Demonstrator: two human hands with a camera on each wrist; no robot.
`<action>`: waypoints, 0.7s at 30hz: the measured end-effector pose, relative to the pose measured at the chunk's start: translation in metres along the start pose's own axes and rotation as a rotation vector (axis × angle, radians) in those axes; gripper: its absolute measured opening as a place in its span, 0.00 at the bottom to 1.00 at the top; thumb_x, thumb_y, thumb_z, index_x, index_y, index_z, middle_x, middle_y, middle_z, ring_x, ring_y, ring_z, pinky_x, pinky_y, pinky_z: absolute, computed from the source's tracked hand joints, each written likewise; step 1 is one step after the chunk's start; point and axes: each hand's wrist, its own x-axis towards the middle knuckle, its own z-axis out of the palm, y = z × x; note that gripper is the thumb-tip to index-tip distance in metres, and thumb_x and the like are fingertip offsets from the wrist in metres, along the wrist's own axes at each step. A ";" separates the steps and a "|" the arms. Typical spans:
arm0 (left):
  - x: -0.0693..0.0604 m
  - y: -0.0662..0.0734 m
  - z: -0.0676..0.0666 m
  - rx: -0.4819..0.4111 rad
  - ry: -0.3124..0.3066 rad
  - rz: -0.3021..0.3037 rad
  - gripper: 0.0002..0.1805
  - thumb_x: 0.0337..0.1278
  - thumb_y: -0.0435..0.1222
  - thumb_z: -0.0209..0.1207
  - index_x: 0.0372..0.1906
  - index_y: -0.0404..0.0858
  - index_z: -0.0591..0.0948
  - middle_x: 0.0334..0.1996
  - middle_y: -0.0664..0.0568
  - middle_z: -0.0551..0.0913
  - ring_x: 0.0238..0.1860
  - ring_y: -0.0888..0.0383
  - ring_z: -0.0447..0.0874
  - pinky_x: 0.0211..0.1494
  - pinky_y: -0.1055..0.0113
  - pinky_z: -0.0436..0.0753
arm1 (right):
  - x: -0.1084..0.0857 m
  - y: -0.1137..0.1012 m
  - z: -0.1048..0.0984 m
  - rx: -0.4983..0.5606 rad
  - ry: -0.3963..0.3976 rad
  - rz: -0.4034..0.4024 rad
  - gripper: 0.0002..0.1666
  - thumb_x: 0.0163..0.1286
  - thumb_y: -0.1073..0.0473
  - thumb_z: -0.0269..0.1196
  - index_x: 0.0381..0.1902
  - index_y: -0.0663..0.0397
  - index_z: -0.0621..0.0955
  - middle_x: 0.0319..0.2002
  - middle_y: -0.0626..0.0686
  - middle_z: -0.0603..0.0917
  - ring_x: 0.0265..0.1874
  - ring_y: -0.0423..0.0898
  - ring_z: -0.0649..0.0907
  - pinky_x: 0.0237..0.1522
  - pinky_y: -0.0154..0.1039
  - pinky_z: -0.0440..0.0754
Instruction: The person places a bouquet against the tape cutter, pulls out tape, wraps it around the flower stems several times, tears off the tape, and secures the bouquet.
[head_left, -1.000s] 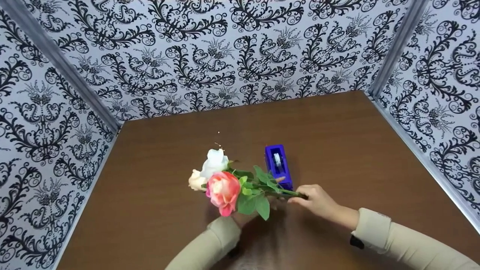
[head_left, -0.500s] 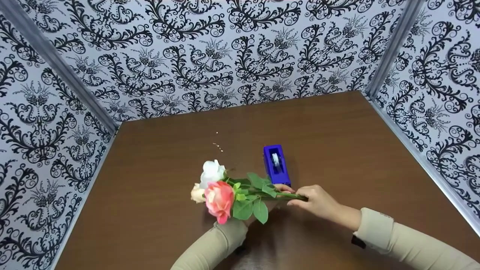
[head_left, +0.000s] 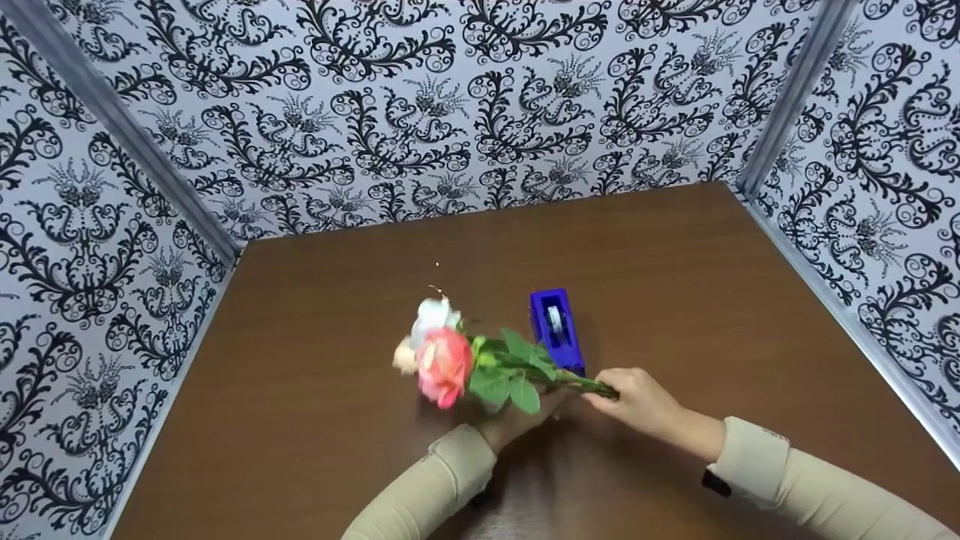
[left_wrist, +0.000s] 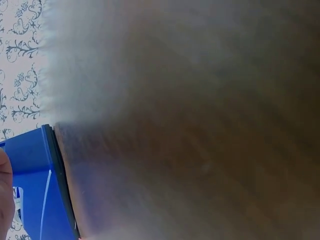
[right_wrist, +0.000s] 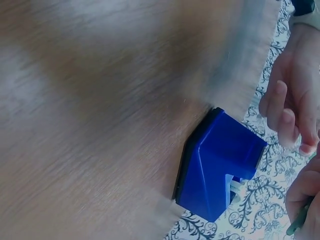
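Observation:
My right hand (head_left: 634, 401) grips the stem ends of a small bunch of artificial roses (head_left: 444, 367). The bunch points left, with a coral-pink bloom in front, white and cream blooms behind, and green leaves. Beneath the stems is my left hand (head_left: 521, 420), partly covered by leaves. In the right wrist view the left hand (right_wrist: 292, 95) has loosely bent fingers close to the stems; its thumb is out of sight, and whether it pinches anything is unclear. A blue tape dispenser (head_left: 556, 330) with a roll of tape stands just beyond the stems.
The brown wooden table (head_left: 337, 450) is enclosed by walls with black scroll patterns (head_left: 420, 112) and grey metal corner posts. Small bright specks (head_left: 437, 289) lie on the table behind the white rose.
The blooms dipped toward me, then rose again and tilted slightly. My left hand has shifted under the stems, its fingers now more hidden. The right hand stays nearly in place; the dispenser has not moved.

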 end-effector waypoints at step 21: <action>0.004 -0.002 0.002 0.162 0.154 -0.055 0.12 0.61 0.30 0.51 0.41 0.23 0.78 0.28 0.26 0.77 0.19 0.66 0.73 0.25 0.76 0.76 | 0.003 0.003 0.004 -0.101 -0.127 0.223 0.05 0.61 0.63 0.61 0.28 0.54 0.75 0.21 0.42 0.73 0.20 0.33 0.67 0.21 0.29 0.67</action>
